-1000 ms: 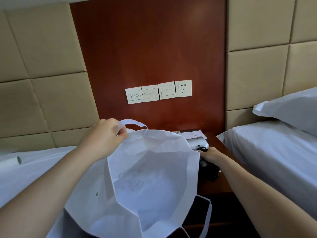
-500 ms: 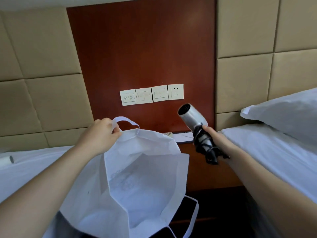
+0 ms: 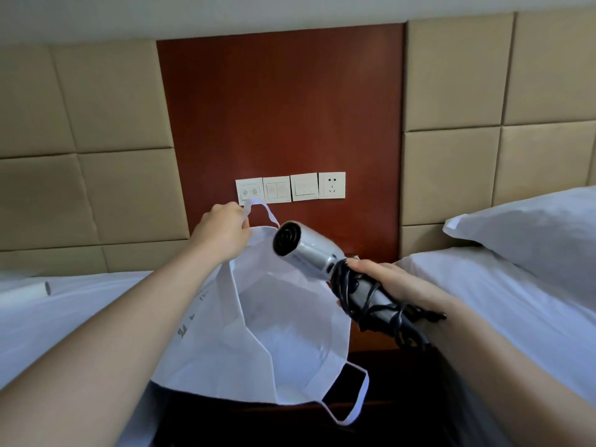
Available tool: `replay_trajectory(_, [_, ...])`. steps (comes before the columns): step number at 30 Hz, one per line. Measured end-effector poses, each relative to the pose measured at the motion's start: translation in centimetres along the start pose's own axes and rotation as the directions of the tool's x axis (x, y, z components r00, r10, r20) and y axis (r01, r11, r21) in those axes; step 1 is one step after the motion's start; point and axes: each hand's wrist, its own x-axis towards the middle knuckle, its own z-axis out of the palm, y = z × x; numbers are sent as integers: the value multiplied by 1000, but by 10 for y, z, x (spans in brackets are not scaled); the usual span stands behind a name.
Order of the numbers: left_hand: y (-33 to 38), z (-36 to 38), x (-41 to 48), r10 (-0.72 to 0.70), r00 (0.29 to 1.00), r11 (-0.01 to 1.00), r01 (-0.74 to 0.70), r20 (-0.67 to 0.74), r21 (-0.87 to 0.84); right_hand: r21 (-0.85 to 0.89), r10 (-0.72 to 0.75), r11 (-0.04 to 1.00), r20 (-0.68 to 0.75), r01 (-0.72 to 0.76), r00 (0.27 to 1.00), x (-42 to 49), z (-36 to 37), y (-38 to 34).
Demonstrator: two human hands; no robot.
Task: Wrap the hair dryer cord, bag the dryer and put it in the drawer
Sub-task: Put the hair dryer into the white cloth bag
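Silver hair dryer point(image 3: 309, 253), its black cord point(image 3: 364, 304) wound round the handle, is gripped in our right hand point(image 3: 393, 282) over the white bag point(image 3: 274, 333) whose rim our left hand point(image 3: 222, 230) pinches.

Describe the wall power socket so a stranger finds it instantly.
Find the reddish-brown wooden wall panel between the beige padded headboards. Four white plates sit in a row on it; the white power socket is the rightmost, the only one with pin holes.

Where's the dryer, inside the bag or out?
Out. The right hand holds the hair dryer above the open white bag.
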Motion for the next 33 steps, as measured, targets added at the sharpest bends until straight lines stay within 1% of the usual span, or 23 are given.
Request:
replay_trajectory(2, [4,-3,0,0,1000,1000,0,-18,25,-58,-36,998,28,38,999,-8,3,-4])
replay_trajectory(5, [6,-3,1,-10,1000,998,11,-20,62,-115,-51,992,85,61,995,-21,7,-13])
replay_trajectory(8, [10,-3,0,-54,999,998,54,0,22,-134,-57,988,110,71,992,-27,8,-18])
replay_trajectory(10, [15,-3,0,-64,998,997,65,29,-39,-110,-32,993,89,42,996,-28,9,-20])
replay_trajectory(12, [22,-5,-3,-40,998,997,44,54,-69,-83,8,997,52,-4,999,-29,10,-20])
replay_trajectory(14, [31,-9,-7,4,998,997,1,62,-83,-68,42,997,28,-40,999,-27,10,-16])
replay_trajectory(16, [38,-14,-11,54,996,996,-49,67,-77,-12,55,998,33,-55,998,-23,12,-11])
replay_trajectory(20, [44,-26,-22,116,992,991,-113,41,-74,108,124,986,24,-125,992,-12,34,-4])
replay_trajectory(23, [42,-39,-32,168,985,985,-167,27,-35,110,200,974,0,-199,980,2,65,3])
replay_trajectory(25, [38,-47,-34,168,986,985,-169,-5,-26,121,238,964,-9,-235,971,10,87,7])
replay_trajectory(27, [36,-57,-39,182,983,983,-182,-31,-21,151,261,956,-32,-253,965,19,106,9])
replay_trajectory(30, [35,-71,-49,251,967,968,-251,-50,1,187,299,941,-69,-282,952,36,126,12])
replay_trajectory(33, [33,-84,-60,281,958,960,-281,-54,-5,263,306,926,-100,-272,947,57,142,20])
